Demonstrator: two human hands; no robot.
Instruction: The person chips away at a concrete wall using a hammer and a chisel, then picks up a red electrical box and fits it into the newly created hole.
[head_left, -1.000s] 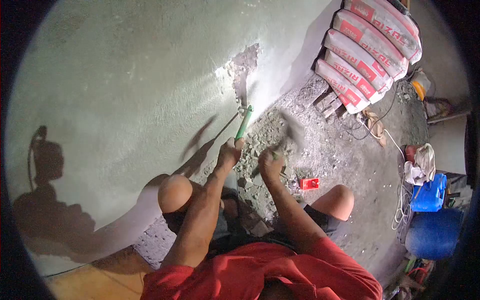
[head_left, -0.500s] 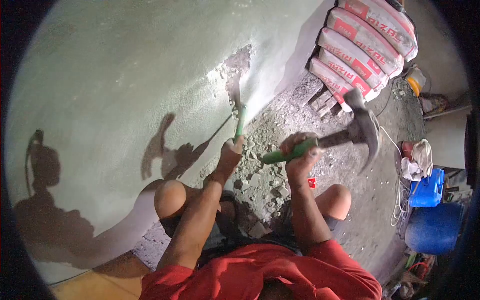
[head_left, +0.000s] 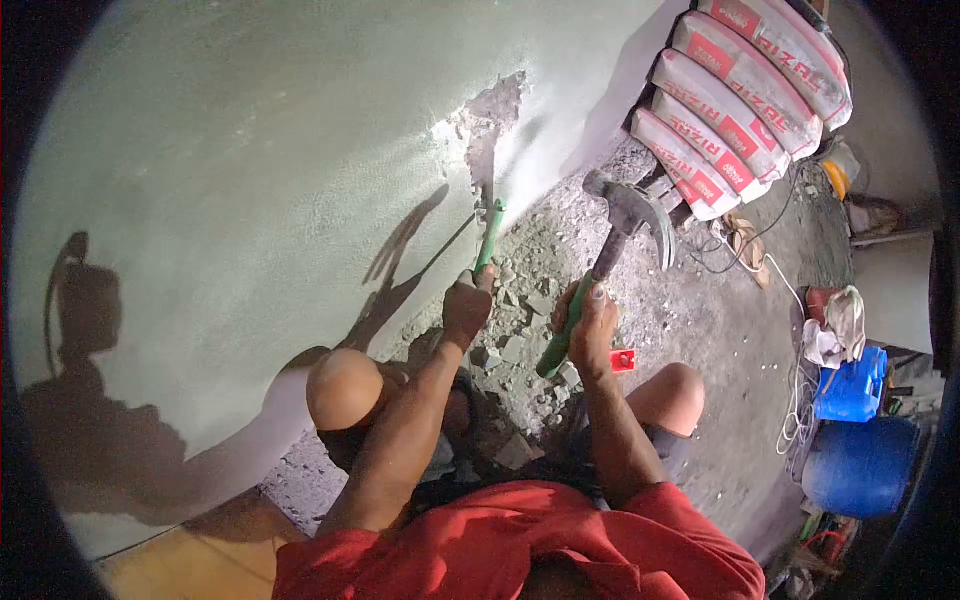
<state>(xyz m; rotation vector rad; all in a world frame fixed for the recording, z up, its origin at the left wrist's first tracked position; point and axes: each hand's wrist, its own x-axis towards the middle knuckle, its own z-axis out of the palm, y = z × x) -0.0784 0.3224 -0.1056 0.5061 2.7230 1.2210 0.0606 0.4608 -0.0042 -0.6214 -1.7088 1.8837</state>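
Note:
My left hand [head_left: 468,308] is closed round a green-handled tool [head_left: 490,236], whose upper end meets the lower part of a rough broken patch [head_left: 484,135] in the grey plastered wall. Its working tip is hard to make out. My right hand [head_left: 592,326] grips the green handle of a claw hammer [head_left: 628,212], held upright to the right of the tool, its head apart from the wall. Broken rubble [head_left: 515,330] lies on the floor beneath both hands, between my knees.
Stacked cement bags [head_left: 720,125] stand at the upper right. A small red box [head_left: 623,360] lies by my right wrist. Farther right are a white cable [head_left: 795,400], a blue jug [head_left: 850,385] and a blue drum [head_left: 862,467]. The wall [head_left: 250,200] fills the left side.
The hammer has swung from pointing right to nearly upright, its head moving left toward the wall. My left hand still holds the green-handled tool at the broken patch. The view has shifted slightly.

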